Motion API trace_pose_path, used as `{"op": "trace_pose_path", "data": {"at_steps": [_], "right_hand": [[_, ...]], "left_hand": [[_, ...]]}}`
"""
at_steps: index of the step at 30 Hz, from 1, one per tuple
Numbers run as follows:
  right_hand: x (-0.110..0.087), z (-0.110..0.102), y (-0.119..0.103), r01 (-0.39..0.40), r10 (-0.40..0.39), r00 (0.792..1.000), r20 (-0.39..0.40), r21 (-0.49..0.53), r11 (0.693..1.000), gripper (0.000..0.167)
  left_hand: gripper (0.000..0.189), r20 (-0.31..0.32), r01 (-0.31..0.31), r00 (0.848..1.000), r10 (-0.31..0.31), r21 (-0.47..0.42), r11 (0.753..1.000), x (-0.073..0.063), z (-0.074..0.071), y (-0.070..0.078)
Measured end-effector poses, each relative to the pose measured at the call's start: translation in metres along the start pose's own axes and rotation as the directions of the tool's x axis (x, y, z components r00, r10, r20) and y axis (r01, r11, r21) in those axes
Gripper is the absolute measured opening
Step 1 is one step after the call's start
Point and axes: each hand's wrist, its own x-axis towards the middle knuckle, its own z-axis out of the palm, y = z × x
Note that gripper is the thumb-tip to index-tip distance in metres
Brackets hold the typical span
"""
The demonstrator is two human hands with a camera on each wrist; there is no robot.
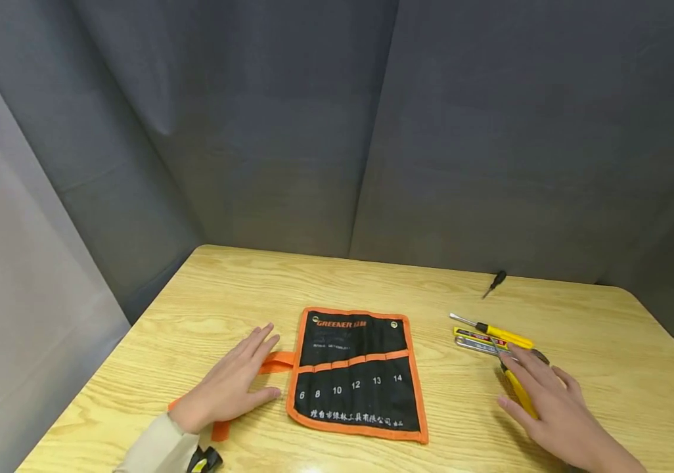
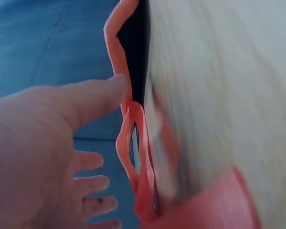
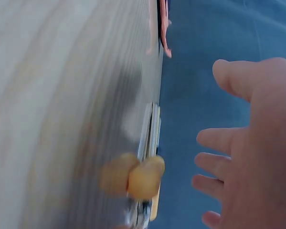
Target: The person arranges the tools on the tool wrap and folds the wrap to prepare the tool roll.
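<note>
Tool pouch [image 1: 356,373], top pointing away, long axis running near to far, hands [image 1: 233,381] [image 1: 556,407] spread either side

Head view: worktop [image 1: 230,282] bright, glare at 6 o'clock; curtain [image 1: 290,131] dim. Wrist views: bluish cast, soft; right wrist's yellow handles [image 3: 145,182] blurred at 6 o'clock.

Held the left grip [image 1: 232,384] with straight fingers aimed forward and rightward, thumb spread; held the right grip [image 1: 554,408] well apart, with relaxed fingers angled forward and leftward, thumb likewise spread.
</note>
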Motion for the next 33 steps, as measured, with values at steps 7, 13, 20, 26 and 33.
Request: {"op": "trace_pose_path", "data": {"at_steps": [7, 13, 20, 26, 33], "right_hand": [[0.014, 0.003, -0.017, 0.080, -0.080, 0.997, -0.005, 0.053, 0.995, 0.062], [0.027, 0.009, -0.034, 0.112, -0.113, 0.994, 0.013, 0.060, 0.992, 0.061], [0.045, 0.019, -0.051, 0.147, -0.159, 0.986, 0.053, 0.188, 0.971, 0.058], [0.062, 0.033, -0.064, 0.155, -0.188, 0.976, 0.105, 0.268, 0.951, 0.058], [0.078, 0.041, -0.075, 0.177, -0.236, 0.957, 0.169, 0.305, 0.936, 0.062]], "left_hand": [[0.082, 0.053, 0.033, 0.998, -0.031, -0.028, 0.999, 0.006, 0.001, 0.009], [0.066, 0.081, 0.021, 0.997, -0.018, -0.041, 0.999, 0.013, 0.005, 0.016], [0.047, 0.106, -0.048, 0.993, 0.056, -0.072, 0.996, 0.025, 0.010, 0.022], [0.064, 0.164, -0.069, 0.983, 0.083, -0.089, 0.994, 0.031, 0.015, 0.021], [0.069, 0.185, -0.055, 0.980, 0.070, -0.084, 0.995, 0.035, 0.019, 0.020]]}}
